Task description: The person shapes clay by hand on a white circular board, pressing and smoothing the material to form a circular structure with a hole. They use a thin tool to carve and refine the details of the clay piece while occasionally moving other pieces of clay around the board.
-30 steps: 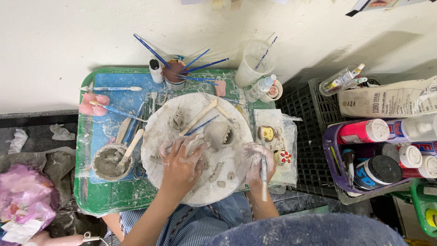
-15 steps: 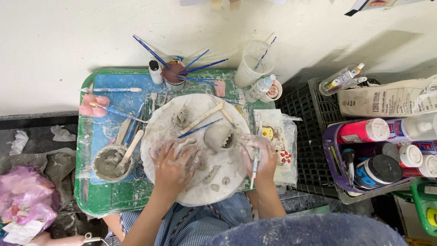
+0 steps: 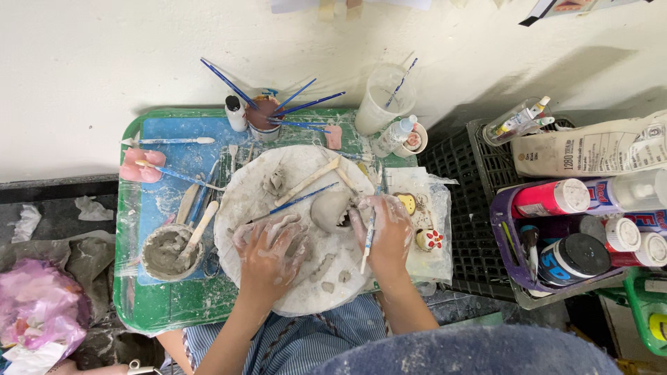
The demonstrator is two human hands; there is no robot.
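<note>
A green tray-like surface (image 3: 149,309), smeared with dried clay, is set against a white wall. A blue mat (image 3: 167,149) is laid over its left part. A round white board (image 3: 267,208), also clay-smeared, is placed at the middle of the surface. On the mat, a small bowl of grey slip (image 3: 167,251) is seen with a wooden stick (image 3: 201,226) resting in it. Two pink sponges (image 3: 139,165) are found at the left edge. A cup of brushes (image 3: 264,114) and a clear plastic beaker (image 3: 382,101) are stood along the back. A crumpled plastic sheet (image 3: 434,236) is spread at the right edge.
</note>
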